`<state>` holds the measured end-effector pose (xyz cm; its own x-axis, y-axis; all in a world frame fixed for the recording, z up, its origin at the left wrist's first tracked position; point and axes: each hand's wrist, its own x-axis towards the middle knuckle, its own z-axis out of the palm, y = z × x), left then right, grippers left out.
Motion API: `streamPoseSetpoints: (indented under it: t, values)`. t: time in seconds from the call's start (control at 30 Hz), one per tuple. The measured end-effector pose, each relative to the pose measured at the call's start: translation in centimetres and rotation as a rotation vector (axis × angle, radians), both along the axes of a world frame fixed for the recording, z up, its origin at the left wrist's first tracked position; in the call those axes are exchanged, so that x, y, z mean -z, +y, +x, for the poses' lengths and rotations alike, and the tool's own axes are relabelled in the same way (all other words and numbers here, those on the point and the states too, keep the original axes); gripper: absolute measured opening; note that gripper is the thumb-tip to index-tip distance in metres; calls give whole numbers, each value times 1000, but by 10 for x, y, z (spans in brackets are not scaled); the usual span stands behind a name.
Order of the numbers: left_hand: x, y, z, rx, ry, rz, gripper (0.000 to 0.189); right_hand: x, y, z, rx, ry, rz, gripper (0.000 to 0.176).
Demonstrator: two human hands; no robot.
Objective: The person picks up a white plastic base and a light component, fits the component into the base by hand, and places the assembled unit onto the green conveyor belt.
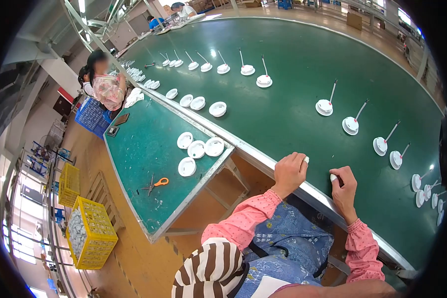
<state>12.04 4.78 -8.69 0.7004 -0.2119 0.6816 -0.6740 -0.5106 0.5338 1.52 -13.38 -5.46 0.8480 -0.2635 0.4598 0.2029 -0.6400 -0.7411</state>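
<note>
My left hand is curled closed above the metal edge of the green work surface, and a white covering shows at a fingertip. To its right, my right hand rests by the same edge with its fingers folded in. White shows on its thumb tip as well. No object can be made out in either hand. Beyond them, round white parts with upright stems, such as this one, stand in a curved row on the green surface. The nearest of them are apart from both hands.
At left, a side table holds several white round dishes and orange-handled scissors. More white dishes line the long surface. Yellow crates stand on the floor. A co-worker sits at the far left.
</note>
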Motion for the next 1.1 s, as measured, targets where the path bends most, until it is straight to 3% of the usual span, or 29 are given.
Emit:
streamPoseSetpoints:
  t: [0.87,1.1]
  values:
    - [-5,-1,-1,-18,12,21,6,-1,3,0,-72,-34,-73,17]
    - [-6,1,0,5,122,-2,9,-3,2,-1,-65,-58,-111,16]
